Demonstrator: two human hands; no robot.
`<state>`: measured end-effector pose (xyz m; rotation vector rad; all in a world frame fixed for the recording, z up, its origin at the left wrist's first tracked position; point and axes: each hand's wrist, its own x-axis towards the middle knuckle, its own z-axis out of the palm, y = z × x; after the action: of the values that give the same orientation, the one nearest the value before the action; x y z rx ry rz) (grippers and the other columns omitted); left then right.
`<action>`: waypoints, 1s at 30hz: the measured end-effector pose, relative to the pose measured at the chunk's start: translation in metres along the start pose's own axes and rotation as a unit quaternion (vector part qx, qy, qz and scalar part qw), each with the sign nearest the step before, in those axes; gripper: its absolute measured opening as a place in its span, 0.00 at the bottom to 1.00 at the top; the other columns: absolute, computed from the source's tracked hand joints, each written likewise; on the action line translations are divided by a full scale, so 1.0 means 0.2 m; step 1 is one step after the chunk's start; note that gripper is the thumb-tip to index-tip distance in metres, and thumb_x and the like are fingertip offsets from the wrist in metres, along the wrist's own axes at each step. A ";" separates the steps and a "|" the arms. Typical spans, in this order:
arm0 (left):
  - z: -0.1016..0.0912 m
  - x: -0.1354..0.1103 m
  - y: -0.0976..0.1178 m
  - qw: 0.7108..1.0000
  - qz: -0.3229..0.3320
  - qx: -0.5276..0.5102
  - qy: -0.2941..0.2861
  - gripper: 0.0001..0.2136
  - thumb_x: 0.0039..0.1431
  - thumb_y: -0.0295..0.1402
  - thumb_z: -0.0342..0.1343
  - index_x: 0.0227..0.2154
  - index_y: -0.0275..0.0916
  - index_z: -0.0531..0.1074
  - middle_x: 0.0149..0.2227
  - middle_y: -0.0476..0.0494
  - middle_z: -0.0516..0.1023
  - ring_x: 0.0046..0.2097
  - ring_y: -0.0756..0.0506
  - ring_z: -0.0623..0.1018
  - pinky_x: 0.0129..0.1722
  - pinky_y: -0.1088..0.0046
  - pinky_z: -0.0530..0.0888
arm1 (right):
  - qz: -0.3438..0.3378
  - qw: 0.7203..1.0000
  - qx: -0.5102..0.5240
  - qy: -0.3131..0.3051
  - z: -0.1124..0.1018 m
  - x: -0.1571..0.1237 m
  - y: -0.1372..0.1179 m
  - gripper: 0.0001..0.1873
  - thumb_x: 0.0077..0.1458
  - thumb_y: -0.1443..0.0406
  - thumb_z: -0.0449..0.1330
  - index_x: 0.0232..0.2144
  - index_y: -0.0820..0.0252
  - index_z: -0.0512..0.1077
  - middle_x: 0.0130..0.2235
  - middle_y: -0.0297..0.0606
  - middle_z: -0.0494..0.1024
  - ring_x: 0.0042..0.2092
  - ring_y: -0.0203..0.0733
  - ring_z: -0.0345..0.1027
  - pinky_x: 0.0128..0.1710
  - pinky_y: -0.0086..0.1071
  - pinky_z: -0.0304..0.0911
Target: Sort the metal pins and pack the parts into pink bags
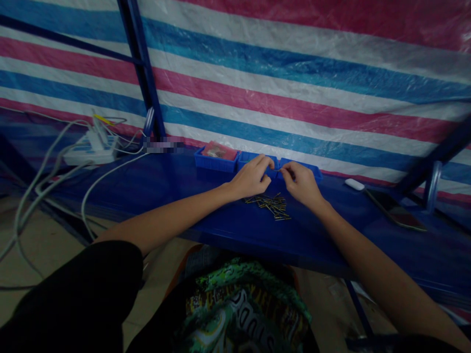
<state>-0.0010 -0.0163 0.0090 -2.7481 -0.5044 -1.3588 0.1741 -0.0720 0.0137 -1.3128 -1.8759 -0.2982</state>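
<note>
"Blue, our tabletop. Where do we start?"

"We take the pile of slim, brass-coloured pieces as our landmark; it lies loose, with ends pointing every way. Our left hand is just beyond its left part, our right hand beyond it to the right."

"And our fingers?"

"On the right, our thumb and forefinger are narrow, pinching one thin piece past the pile's far edge, between our hands. On the left, our fingers curl near that piece's other end; we cannot tell whether they touch it."

"Which step are we at?"

"We judge that we are handling this single piece with both hands, apart from the pile."

"What does our next move call for?"

"A light, steady pinch on the right, we think, and close control on the left; something so slim looks easy to drop."

"What else is around us?"

"Past the pile we see blue bins, the leftmost with a red packet. Well to the pile's right lies a dark phone."
</note>
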 end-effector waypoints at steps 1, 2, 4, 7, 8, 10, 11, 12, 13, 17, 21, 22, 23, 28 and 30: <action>0.00 0.00 -0.02 1.000 -0.009 0.000 0.006 0.11 0.49 0.23 0.47 0.36 0.38 0.63 0.37 0.42 0.69 0.38 0.46 0.70 0.38 0.68 0.70 | -0.002 1.000 -0.002 0.000 0.00 0.00 0.00 0.10 0.57 0.61 0.50 0.28 0.59 0.67 0.26 0.38 0.70 0.28 0.40 0.63 0.30 0.34 0.55; 0.00 0.00 -0.03 1.000 -0.018 -0.003 0.009 0.09 0.51 0.25 0.48 0.36 0.38 0.63 0.37 0.42 0.69 0.39 0.46 0.71 0.38 0.67 0.69 | -0.004 1.000 -0.003 0.002 0.00 0.00 0.00 0.11 0.57 0.61 0.50 0.28 0.58 0.67 0.26 0.38 0.70 0.28 0.40 0.63 0.29 0.34 0.55; 0.00 0.00 -0.05 0.999 -0.030 -0.013 0.006 0.05 0.54 0.29 0.49 0.35 0.39 0.63 0.36 0.43 0.69 0.39 0.46 0.71 0.39 0.67 0.69 | -0.007 1.000 -0.006 0.003 0.00 0.00 0.00 0.12 0.58 0.61 0.49 0.27 0.58 0.67 0.26 0.38 0.70 0.28 0.40 0.62 0.29 0.34 0.54; 0.00 0.01 -0.05 0.999 -0.018 -0.027 -0.014 0.02 0.56 0.30 0.49 0.32 0.39 0.63 0.34 0.45 0.70 0.38 0.46 0.71 0.39 0.67 0.69 | -0.012 1.000 -0.006 0.003 0.00 0.00 0.00 0.13 0.58 0.61 0.48 0.25 0.57 0.66 0.25 0.37 0.70 0.27 0.40 0.62 0.28 0.34 0.53; 0.00 0.01 -0.04 0.999 -0.011 -0.028 -0.020 0.01 0.56 0.30 0.49 0.32 0.39 0.64 0.34 0.45 0.70 0.38 0.46 0.71 0.39 0.68 0.69 | -0.013 1.000 -0.005 0.003 0.00 0.00 -0.01 0.13 0.59 0.60 0.48 0.25 0.57 0.65 0.25 0.37 0.70 0.27 0.40 0.62 0.28 0.33 0.53; 0.00 0.01 -0.03 0.999 -0.004 -0.026 -0.024 0.01 0.57 0.30 0.49 0.31 0.39 0.64 0.33 0.45 0.71 0.37 0.47 0.71 0.39 0.68 0.69 | -0.015 1.000 -0.002 0.003 0.00 0.00 -0.01 0.13 0.59 0.60 0.48 0.25 0.57 0.65 0.24 0.37 0.69 0.27 0.40 0.62 0.27 0.33 0.53; 0.00 0.01 -0.02 0.999 -0.004 -0.024 -0.023 0.01 0.57 0.30 0.49 0.31 0.39 0.64 0.33 0.45 0.71 0.37 0.47 0.71 0.38 0.68 0.69 | -0.015 1.000 0.000 0.003 0.00 0.00 -0.01 0.13 0.59 0.60 0.48 0.25 0.57 0.65 0.24 0.37 0.69 0.27 0.40 0.62 0.27 0.33 0.52; 0.01 0.01 -0.02 1.000 -0.006 -0.023 -0.020 0.01 0.58 0.30 0.49 0.31 0.39 0.64 0.33 0.45 0.71 0.37 0.47 0.71 0.38 0.68 0.69 | -0.016 1.000 0.002 0.003 0.00 0.00 -0.01 0.13 0.59 0.60 0.48 0.24 0.57 0.64 0.24 0.37 0.69 0.27 0.40 0.62 0.27 0.33 0.52; 0.01 0.01 -0.03 1.000 -0.007 -0.022 -0.018 0.02 0.58 0.31 0.49 0.32 0.39 0.64 0.33 0.44 0.71 0.37 0.47 0.71 0.38 0.69 0.69 | -0.015 1.000 0.004 0.003 -0.01 0.00 -0.02 0.13 0.59 0.60 0.48 0.24 0.57 0.64 0.24 0.37 0.69 0.26 0.39 0.62 0.27 0.33 0.52; 0.02 0.01 -0.05 1.000 -0.010 -0.017 -0.019 0.03 0.60 0.30 0.46 0.33 0.38 0.63 0.33 0.43 0.71 0.37 0.47 0.71 0.37 0.69 0.69 | -0.006 1.000 0.010 -0.008 -0.01 0.00 -0.02 0.14 0.59 0.61 0.49 0.23 0.57 0.64 0.23 0.36 0.69 0.26 0.39 0.62 0.27 0.33 0.53; 0.04 0.00 -0.07 0.999 -0.016 -0.004 -0.029 0.05 0.62 0.29 0.43 0.33 0.39 0.63 0.33 0.43 0.71 0.37 0.46 0.71 0.39 0.68 0.69 | -0.001 0.999 0.033 -0.018 -0.01 -0.01 -0.02 0.10 0.57 0.60 0.52 0.29 0.58 0.68 0.24 0.35 0.70 0.26 0.38 0.63 0.27 0.32 0.55; 0.04 0.00 -0.07 0.999 -0.019 -0.001 -0.030 0.05 0.62 0.29 0.43 0.33 0.39 0.63 0.33 0.43 0.71 0.37 0.46 0.71 0.39 0.68 0.69 | -0.001 0.999 0.036 -0.019 -0.01 -0.01 -0.03 0.09 0.56 0.60 0.53 0.31 0.58 0.68 0.24 0.34 0.70 0.26 0.38 0.63 0.27 0.32 0.56; 0.04 0.00 -0.07 0.999 -0.022 0.002 -0.031 0.06 0.63 0.30 0.42 0.33 0.39 0.63 0.33 0.43 0.71 0.38 0.46 0.71 0.39 0.68 0.68 | -0.002 0.999 0.037 -0.021 0.00 -0.01 -0.03 0.09 0.56 0.60 0.53 0.32 0.58 0.68 0.24 0.34 0.70 0.26 0.38 0.63 0.28 0.32 0.56; 0.02 0.02 -0.07 0.997 -0.034 0.004 -0.066 0.08 0.63 0.32 0.43 0.34 0.37 0.66 0.34 0.42 0.72 0.38 0.47 0.72 0.40 0.69 0.68 | -0.013 1.000 0.011 -0.015 -0.01 0.01 0.00 0.10 0.57 0.61 0.52 0.31 0.59 0.69 0.26 0.37 0.72 0.28 0.39 0.65 0.29 0.32 0.57; 0.00 0.02 -0.08 0.992 -0.037 0.011 -0.123 0.10 0.62 0.33 0.44 0.35 0.36 0.69 0.35 0.41 0.73 0.39 0.46 0.72 0.40 0.69 0.68 | 0.009 0.999 -0.032 0.015 -0.03 0.03 0.06 0.11 0.57 0.60 0.51 0.30 0.59 0.70 0.27 0.38 0.73 0.28 0.40 0.65 0.29 0.32 0.56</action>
<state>-0.0034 0.0006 0.0102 -2.9214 -0.6338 -1.0233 0.1868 -0.0671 0.0194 -1.3614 -1.8425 -0.3695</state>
